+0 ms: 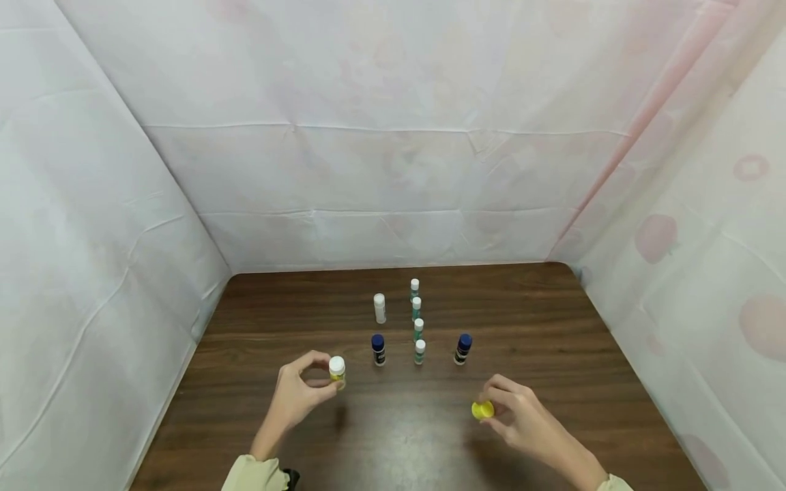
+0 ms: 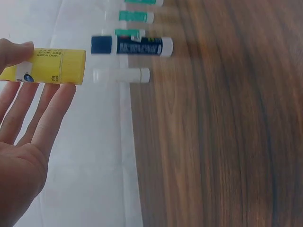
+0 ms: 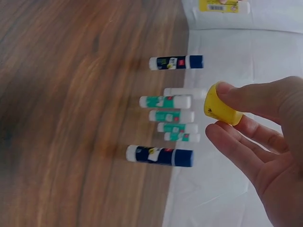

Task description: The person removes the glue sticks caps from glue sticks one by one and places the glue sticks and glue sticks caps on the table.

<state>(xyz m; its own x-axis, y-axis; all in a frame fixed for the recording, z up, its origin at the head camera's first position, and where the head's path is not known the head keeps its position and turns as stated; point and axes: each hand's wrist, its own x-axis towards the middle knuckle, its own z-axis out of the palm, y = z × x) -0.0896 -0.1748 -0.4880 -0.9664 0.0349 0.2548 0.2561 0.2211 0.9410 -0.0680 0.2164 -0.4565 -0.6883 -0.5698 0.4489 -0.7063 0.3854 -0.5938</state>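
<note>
My left hand (image 1: 295, 392) holds a yellow glue stick (image 1: 338, 369) upright between thumb and fingers, raised over the table's left half. Its upper end is white, and no yellow cap sits on it. The label print on its yellow barrel (image 2: 52, 66) shows in the left wrist view. On the other side, my right hand (image 1: 522, 419) pinches a yellow cap (image 3: 220, 108) between thumb and fingertips, above the tabletop. In the head view the cap's round opening faces away from the palm.
Several small green glue sticks (image 1: 419, 352) with white caps stand in a line running away from me. A navy glue stick (image 1: 379, 351) stands left of them, another navy one (image 1: 462, 350) right. Behind the left one is a white stick (image 1: 380, 310). White cloth (image 1: 381, 170) surrounds the brown table (image 1: 258, 307).
</note>
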